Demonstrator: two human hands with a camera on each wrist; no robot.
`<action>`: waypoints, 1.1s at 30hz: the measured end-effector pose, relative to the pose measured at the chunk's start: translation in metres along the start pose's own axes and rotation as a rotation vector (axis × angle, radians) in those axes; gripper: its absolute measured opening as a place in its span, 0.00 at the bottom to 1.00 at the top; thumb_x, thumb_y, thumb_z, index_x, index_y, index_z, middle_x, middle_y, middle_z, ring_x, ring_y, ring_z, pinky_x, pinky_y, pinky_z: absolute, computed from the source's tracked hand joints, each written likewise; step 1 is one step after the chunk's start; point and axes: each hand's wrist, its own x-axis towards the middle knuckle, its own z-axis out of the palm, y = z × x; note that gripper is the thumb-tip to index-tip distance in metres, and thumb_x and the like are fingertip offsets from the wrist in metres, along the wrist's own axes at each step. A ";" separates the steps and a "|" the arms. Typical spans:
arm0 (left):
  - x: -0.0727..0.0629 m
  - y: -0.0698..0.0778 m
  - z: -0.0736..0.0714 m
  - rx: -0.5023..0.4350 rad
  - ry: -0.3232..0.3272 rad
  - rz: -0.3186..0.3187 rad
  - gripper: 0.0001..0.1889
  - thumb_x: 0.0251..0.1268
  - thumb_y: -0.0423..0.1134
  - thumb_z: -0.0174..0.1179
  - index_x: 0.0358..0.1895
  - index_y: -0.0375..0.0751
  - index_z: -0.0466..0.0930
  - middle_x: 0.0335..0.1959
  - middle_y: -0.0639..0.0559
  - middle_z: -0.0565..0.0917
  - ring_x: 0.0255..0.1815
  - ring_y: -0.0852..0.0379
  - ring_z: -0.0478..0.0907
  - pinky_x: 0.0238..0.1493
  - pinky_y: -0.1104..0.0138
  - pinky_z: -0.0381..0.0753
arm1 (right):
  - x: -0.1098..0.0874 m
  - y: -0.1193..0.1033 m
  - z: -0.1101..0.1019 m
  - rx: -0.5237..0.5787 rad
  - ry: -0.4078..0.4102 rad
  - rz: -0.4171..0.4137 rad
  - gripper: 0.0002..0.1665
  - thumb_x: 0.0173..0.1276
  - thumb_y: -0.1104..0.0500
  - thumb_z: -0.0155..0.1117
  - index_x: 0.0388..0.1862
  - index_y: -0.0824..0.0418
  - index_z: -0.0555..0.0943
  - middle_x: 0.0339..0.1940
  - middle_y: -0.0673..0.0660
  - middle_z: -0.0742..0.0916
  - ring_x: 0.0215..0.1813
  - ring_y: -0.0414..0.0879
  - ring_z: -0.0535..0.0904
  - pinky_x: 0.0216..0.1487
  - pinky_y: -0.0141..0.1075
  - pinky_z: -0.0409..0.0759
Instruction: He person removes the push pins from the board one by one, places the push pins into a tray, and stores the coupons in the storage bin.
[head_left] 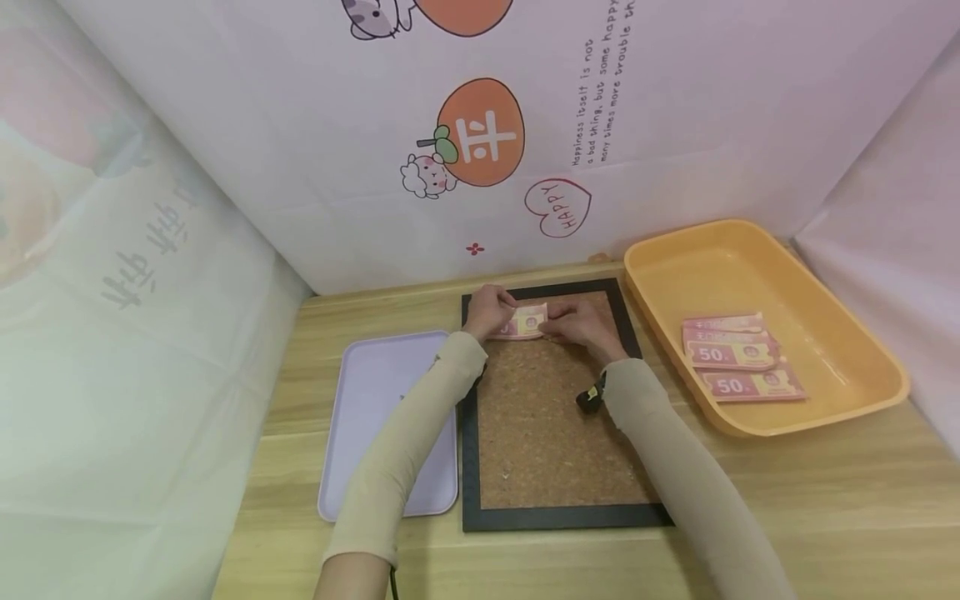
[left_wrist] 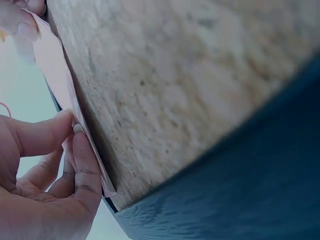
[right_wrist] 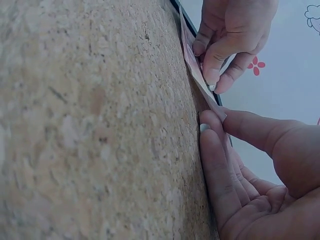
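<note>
A pink and yellow paper coupon (head_left: 529,322) lies across the top of a black-framed cork board (head_left: 555,425). My left hand (head_left: 488,311) is at the coupon's left part, and its thumb and index fingertips meet in a pinch on the paper (left_wrist: 57,75). My right hand (head_left: 585,328) grips the right end, thumb on the outer face and fingers (right_wrist: 215,165) behind the edge against the cork. In the right wrist view, the coupon's edge bows slightly away from the board. Any small thing between the left fingertips is hidden.
An orange-yellow tray (head_left: 832,350) at the right holds several loose coupons (head_left: 731,354). Left of the board lies a lilac tray (head_left: 367,417), partly covered by the left forearm. A printed white curtain (head_left: 375,183) rises behind the wooden table (head_left: 285,467).
</note>
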 end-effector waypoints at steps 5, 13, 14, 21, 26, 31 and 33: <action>-0.003 -0.002 -0.003 -0.017 -0.016 0.010 0.07 0.72 0.31 0.59 0.45 0.39 0.86 0.43 0.44 0.88 0.31 0.57 0.78 0.31 0.69 0.75 | 0.000 0.000 0.002 -0.002 0.000 -0.013 0.23 0.72 0.62 0.70 0.61 0.69 0.79 0.50 0.61 0.85 0.38 0.39 0.87 0.41 0.29 0.87; -0.011 -0.006 -0.014 -0.086 -0.049 0.040 0.08 0.73 0.32 0.60 0.49 0.36 0.86 0.47 0.41 0.88 0.44 0.48 0.84 0.41 0.62 0.82 | -0.001 0.002 0.002 -0.017 -0.015 -0.032 0.23 0.71 0.62 0.71 0.61 0.70 0.80 0.53 0.62 0.84 0.39 0.39 0.84 0.42 0.28 0.86; -0.012 -0.007 -0.016 -0.097 -0.052 0.041 0.08 0.74 0.32 0.61 0.49 0.36 0.86 0.47 0.41 0.88 0.45 0.48 0.84 0.41 0.62 0.83 | -0.001 0.002 0.001 -0.032 -0.012 -0.037 0.23 0.71 0.61 0.71 0.61 0.69 0.80 0.53 0.62 0.85 0.39 0.40 0.84 0.41 0.28 0.86; -0.018 -0.013 -0.029 -0.187 -0.065 0.055 0.09 0.73 0.34 0.61 0.50 0.37 0.86 0.50 0.41 0.87 0.43 0.53 0.82 0.39 0.66 0.82 | 0.001 0.006 -0.002 -0.065 -0.008 -0.033 0.22 0.71 0.59 0.71 0.60 0.67 0.81 0.52 0.61 0.85 0.41 0.41 0.83 0.41 0.28 0.85; -0.027 -0.017 -0.042 -0.241 -0.067 0.040 0.09 0.73 0.33 0.61 0.50 0.36 0.86 0.50 0.39 0.87 0.44 0.49 0.84 0.42 0.63 0.84 | 0.000 0.006 -0.001 -0.052 -0.013 -0.026 0.23 0.71 0.59 0.71 0.61 0.67 0.79 0.54 0.61 0.84 0.42 0.41 0.84 0.43 0.29 0.86; -0.037 -0.021 -0.051 -0.269 -0.079 0.019 0.10 0.72 0.32 0.62 0.52 0.34 0.85 0.50 0.37 0.87 0.50 0.39 0.86 0.53 0.53 0.88 | -0.002 0.006 -0.001 -0.040 -0.020 -0.027 0.25 0.72 0.60 0.71 0.63 0.69 0.78 0.56 0.63 0.85 0.44 0.41 0.85 0.47 0.30 0.87; -0.041 -0.022 -0.055 -0.271 -0.079 0.010 0.11 0.71 0.32 0.62 0.52 0.34 0.85 0.49 0.38 0.88 0.49 0.40 0.86 0.55 0.53 0.88 | -0.003 0.005 -0.003 -0.054 -0.026 -0.029 0.25 0.72 0.59 0.70 0.63 0.69 0.78 0.56 0.63 0.84 0.43 0.40 0.85 0.47 0.29 0.87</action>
